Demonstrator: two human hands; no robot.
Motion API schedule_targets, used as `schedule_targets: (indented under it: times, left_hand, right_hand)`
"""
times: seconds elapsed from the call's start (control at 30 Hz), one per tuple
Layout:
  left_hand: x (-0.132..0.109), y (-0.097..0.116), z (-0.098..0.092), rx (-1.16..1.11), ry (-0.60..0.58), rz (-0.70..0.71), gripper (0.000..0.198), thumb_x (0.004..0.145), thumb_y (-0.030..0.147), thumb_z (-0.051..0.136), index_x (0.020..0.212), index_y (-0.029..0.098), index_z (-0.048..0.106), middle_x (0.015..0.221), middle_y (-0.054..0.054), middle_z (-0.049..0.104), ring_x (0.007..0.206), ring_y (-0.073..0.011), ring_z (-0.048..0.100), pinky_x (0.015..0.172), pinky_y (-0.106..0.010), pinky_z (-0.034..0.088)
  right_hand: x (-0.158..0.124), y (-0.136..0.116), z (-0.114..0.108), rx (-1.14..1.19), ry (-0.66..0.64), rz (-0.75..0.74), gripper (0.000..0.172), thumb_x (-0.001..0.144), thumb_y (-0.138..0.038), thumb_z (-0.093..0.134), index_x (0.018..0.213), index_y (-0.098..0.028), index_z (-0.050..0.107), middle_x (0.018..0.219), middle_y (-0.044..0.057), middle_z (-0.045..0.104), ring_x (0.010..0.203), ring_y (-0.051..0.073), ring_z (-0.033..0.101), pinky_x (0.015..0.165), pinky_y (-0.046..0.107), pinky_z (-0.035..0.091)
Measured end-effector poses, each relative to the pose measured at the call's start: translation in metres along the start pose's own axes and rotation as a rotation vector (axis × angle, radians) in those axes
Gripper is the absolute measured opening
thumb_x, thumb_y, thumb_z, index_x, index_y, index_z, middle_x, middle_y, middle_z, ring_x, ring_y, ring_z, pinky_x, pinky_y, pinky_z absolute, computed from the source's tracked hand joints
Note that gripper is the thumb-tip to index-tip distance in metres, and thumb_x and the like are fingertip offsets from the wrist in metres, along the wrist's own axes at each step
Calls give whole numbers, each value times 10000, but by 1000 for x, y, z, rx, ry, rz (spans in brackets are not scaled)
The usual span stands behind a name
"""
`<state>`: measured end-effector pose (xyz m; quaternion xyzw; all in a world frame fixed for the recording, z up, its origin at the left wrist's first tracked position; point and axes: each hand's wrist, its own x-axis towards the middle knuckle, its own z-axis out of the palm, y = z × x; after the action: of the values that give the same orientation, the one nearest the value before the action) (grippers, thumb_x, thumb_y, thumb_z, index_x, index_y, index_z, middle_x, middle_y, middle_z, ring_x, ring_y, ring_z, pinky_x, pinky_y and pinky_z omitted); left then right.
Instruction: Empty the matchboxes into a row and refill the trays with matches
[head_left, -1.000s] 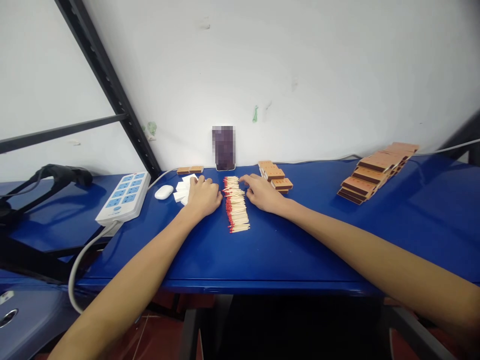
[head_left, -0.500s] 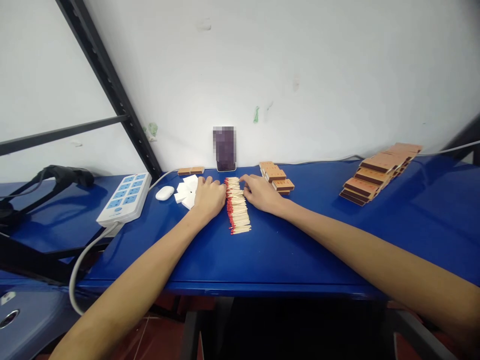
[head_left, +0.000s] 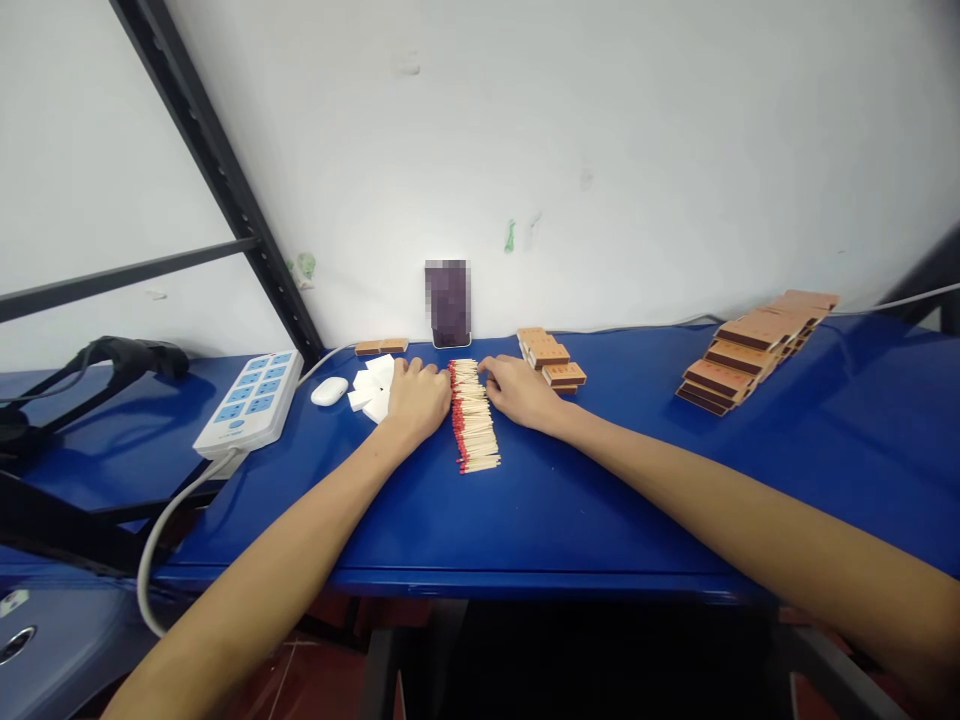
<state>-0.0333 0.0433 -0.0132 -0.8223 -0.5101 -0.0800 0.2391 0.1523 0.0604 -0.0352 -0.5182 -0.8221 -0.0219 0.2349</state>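
A long row of matches (head_left: pixel 475 425) lies on the blue table, red heads to the left and pale sticks to the right. My left hand (head_left: pixel 417 396) rests palm down at the head side, its thumb side against the red tips, and it grips nothing visible. On the other side, my right hand (head_left: pixel 523 388) has its index finger and thumb apart at the stick ends near the far part of the row. White paper pieces (head_left: pixel 367 388) lie partly under my left hand. Just beyond my right hand are several stacked matchboxes (head_left: pixel 546 352).
More matchboxes (head_left: pixel 739 355) lean in a fanned stack at the right. A phone (head_left: pixel 450 305) stands against the wall, with two matchboxes (head_left: pixel 381 347) to its left. A white earphone case (head_left: pixel 330 391) and a power strip (head_left: pixel 247 400) lie on the left beside a metal shelf post (head_left: pixel 247 215).
Both hands keep nearly the same place beside the matches. The whole view has shifted slightly downward in the picture.
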Motion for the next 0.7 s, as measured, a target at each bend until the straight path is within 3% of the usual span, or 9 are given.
schedule_targets:
  times: [0.7]
  left_hand:
    - [0,4,-2,10,-16,-28,361,998,242,365,979,108,700,965,-186,725,931,-353,623,828,-477,329]
  right_hand:
    - [2,1,2,10,-1,45,290,903,-93,468,1130,-137,643,1021,111,691,945,210,626,846,297,433]
